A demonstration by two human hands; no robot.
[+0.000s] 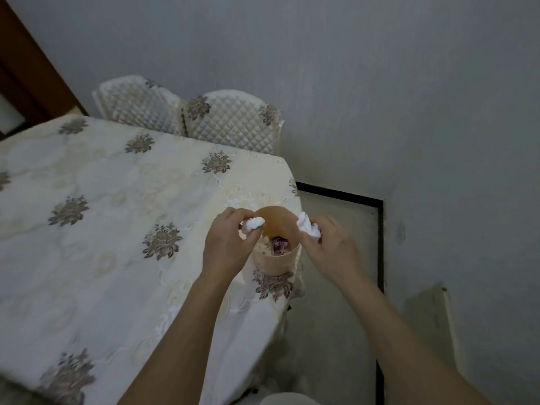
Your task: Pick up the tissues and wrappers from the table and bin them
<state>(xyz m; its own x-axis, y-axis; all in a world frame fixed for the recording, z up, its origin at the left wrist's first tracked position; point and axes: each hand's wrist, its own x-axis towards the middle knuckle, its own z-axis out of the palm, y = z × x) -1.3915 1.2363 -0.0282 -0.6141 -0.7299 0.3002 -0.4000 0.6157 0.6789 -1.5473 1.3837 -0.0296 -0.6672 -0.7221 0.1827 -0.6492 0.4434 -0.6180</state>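
Cream tablecloth (102, 200): flower-patterned, covers the table top.
quilted chairs (230, 121): two, side by side at the table's far edge.
tan bin (277, 261): upright on the table's right corner, mouth open, between both hands.
left hand (228, 244): thumb and fingers curled, pinching the left tissue (253, 224).
right hand (333, 247): slightly blurred, fingers curled round the right tissue (306, 226).
left tissue: white, crumpled, at the bin's left rim.
right tissue: white, crumpled, at the bin's right rim.
purplish wrapper (280, 245): crumpled, inside the bin.
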